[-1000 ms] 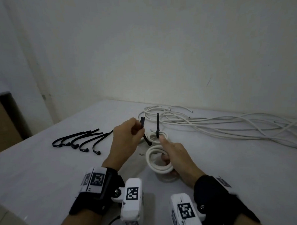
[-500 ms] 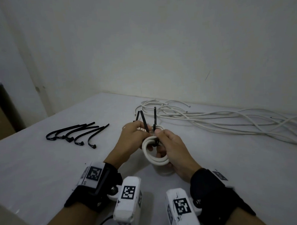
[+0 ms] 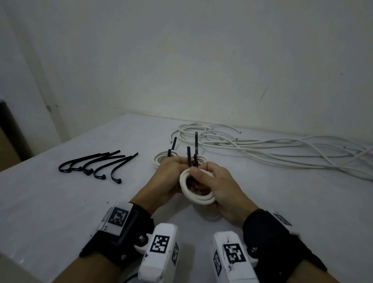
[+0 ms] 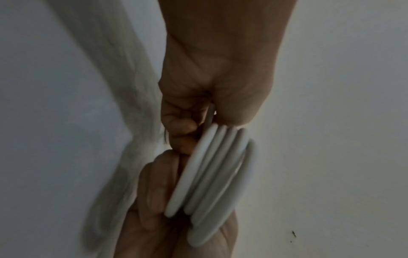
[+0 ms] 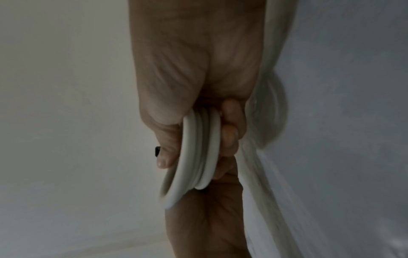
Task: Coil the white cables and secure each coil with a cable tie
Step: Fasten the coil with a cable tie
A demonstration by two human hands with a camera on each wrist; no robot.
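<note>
A small white cable coil (image 3: 199, 198) is held just above the table between both hands. My right hand (image 3: 199, 176) grips it, thumb on the near side and fingers curled through the ring. A black cable tie (image 3: 195, 145) loops round the coil's top, both ends sticking up side by side. My left hand (image 3: 181, 165) pinches the tie at the coil's top. The left wrist view shows the coil (image 4: 212, 174) edge-on under my left hand's fingers (image 4: 180, 130). In the right wrist view the coil (image 5: 198, 153) sits against my thumb, with a bit of tie (image 5: 157, 151) beside it.
Behind my hands a second coil (image 3: 160, 161) lies on the white table (image 3: 56, 211) with a tie end (image 3: 173, 145) standing up from it. Several spare black ties (image 3: 92, 166) lie to the left. Loose white cables (image 3: 267, 150) sprawl across the back right. A wall stands close behind.
My left hand has come in from the left with the tie's free end and met the right hand at the coil. The two tie ends now stand close together.
</note>
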